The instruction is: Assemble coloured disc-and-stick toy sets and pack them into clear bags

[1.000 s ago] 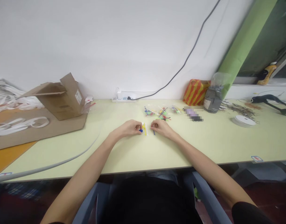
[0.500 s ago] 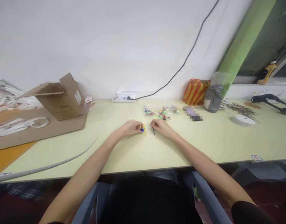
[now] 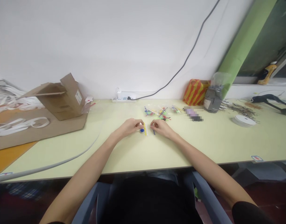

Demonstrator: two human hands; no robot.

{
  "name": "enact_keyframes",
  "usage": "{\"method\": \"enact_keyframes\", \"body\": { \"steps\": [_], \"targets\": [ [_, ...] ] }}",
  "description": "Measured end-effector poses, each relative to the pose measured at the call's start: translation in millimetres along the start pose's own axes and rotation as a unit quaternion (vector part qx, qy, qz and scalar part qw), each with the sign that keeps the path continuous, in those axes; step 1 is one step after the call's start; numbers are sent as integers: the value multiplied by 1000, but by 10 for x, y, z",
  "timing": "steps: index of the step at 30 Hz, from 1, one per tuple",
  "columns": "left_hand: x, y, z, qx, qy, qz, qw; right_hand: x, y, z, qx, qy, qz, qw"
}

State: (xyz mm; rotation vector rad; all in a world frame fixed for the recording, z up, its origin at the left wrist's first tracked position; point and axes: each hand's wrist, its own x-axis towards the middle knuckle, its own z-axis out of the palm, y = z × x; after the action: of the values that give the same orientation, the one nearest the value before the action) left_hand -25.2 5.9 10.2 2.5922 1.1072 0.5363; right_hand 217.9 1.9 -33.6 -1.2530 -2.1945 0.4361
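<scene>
Open surface [image 3: 133,154] runs to the near edge in front of both arms. A blue disc [image 3: 142,130] sits just right of the left hand's [image 3: 131,127] curled fingers, and a thin blue stick [image 3: 153,132] lies at the right hand's [image 3: 161,128] fingertips; whether either hand is clamped on anything, I cannot tell.

Head-worn camera looks forward, down onto left hand [image 3: 131,127], right hand [image 3: 161,128].

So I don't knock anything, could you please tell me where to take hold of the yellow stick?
Probably pinch its middle from above: the yellow stick looks thin and lying flat, and the left hand and right hand sit close on either side.
</scene>
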Motion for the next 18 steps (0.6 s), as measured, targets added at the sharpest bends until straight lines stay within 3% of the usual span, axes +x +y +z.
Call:
{"method": "enact_keyframes", "body": {
  "steps": [11, 18],
  "targets": [
    [-7, -110, 82, 49, 64, -21, 997, -10, 51, 31, 62, 0, 0, 998],
    [3, -184, 84, 81, 90, -46, 992, 7, 45, 27, 15, 22, 23, 999]
  ]
}}
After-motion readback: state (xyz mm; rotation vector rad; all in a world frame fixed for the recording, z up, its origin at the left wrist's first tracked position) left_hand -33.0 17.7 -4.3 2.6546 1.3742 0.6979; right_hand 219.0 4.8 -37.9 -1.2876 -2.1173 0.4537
